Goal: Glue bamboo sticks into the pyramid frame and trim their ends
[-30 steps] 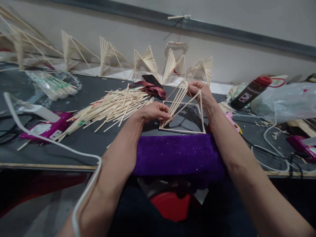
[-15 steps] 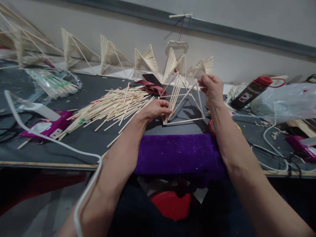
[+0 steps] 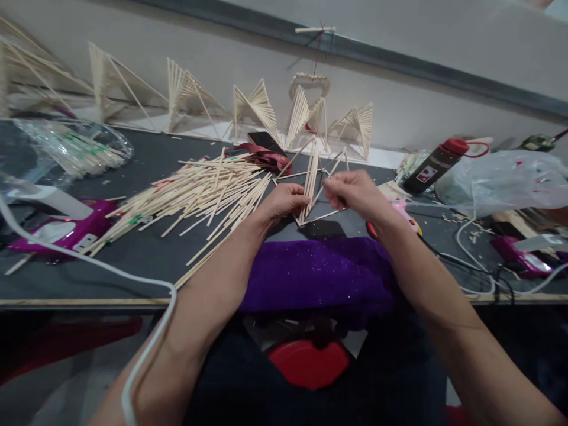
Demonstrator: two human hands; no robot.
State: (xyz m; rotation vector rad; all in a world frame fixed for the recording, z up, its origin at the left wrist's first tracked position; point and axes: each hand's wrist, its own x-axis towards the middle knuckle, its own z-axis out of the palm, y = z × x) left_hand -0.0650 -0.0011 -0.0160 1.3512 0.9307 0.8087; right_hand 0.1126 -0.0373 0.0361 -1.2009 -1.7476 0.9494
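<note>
A small frame of pale wooden sticks (image 3: 312, 177) stands on the dark table, with several sticks side by side on its left side. My left hand (image 3: 288, 201) pinches those sticks near their lower end. At the frame's right side is my right hand (image 3: 348, 189), its fingers curled together; whatever they hold is too small to make out. A large pile of loose sticks (image 3: 213, 189) lies left of the frame. Below my wrists, a purple cloth (image 3: 315, 275) covers the table's front edge.
Several twisted stick models (image 3: 255, 109) line the wall. A dark bottle with a red cap (image 3: 435, 165) and a clear plastic bag (image 3: 510, 177) stand at the right. Purple devices lie left (image 3: 66, 228) and right (image 3: 523, 257), with white cables. Bagged sticks (image 3: 75, 148) lie back left.
My right hand has moved left and down from the frame's upper right corner to beside the upright sticks. My left hand keeps its pinch. The whole view has shifted slightly.
</note>
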